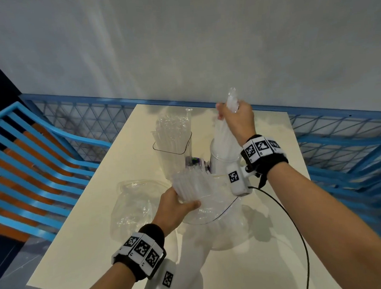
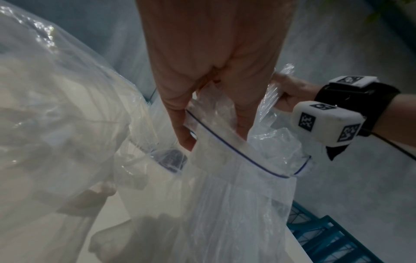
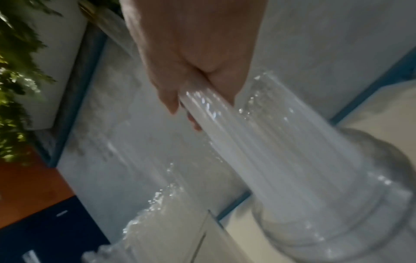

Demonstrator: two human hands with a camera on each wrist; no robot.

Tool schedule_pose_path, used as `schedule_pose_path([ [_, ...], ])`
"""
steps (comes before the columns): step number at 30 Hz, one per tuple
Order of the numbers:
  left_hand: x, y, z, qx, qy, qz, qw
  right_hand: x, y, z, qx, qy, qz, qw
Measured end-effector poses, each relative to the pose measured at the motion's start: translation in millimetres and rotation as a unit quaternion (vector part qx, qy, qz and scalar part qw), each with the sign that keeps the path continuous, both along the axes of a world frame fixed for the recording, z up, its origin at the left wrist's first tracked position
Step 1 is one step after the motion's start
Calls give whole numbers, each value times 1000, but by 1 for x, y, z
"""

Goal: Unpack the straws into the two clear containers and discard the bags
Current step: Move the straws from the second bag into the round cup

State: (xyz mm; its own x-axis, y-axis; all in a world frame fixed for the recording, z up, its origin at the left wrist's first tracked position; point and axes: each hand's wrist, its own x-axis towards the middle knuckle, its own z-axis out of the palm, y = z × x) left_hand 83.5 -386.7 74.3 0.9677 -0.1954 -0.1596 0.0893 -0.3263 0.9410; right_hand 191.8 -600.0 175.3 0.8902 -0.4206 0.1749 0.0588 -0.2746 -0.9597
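Note:
My right hand (image 1: 229,111) grips the top of a bundle of clear straws (image 1: 223,133); its lower ends stand in the round clear container (image 1: 219,162). The right wrist view shows the same grip (image 3: 191,110) on the straws (image 3: 258,160) above the round container (image 3: 337,227). My left hand (image 1: 183,202) holds a clear zip bag (image 1: 208,209) with more straws (image 1: 191,182) poking out, just in front of the containers. In the left wrist view its fingers (image 2: 180,124) pinch the bag's blue-lined mouth (image 2: 236,153). The square clear container (image 1: 174,145) holds straws.
A crumpled empty clear bag (image 1: 133,204) lies on the cream table (image 1: 81,260) left of my left hand. A blue mesh railing (image 1: 339,132) borders the far and right sides. A blue slatted chair (image 1: 31,163) stands at the left. A black cable (image 1: 295,222) trails from my right wrist.

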Motion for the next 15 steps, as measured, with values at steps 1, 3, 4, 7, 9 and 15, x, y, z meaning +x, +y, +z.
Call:
schedule_pose_path([
  [1,0,0,0,-3,2,1,1000,1,-2,-3,-39,58,26,997],
  [3,1,0,0,-6,6,1,1000,2,-3,-4,-141,101,68,982],
  [4,1,-1,0,-5,6,1,1000,4,-4,-3,-178,76,72,979],
  [7,2,-2,-1,3,7,2,1000,11,-5,0,-231,-49,78,969],
  [9,3,-3,-1,7,7,3,1000,18,-8,-7,-276,-79,120,950],
  [15,7,-5,-2,10,9,7,1000,25,-13,-33,-382,-10,154,911],
])
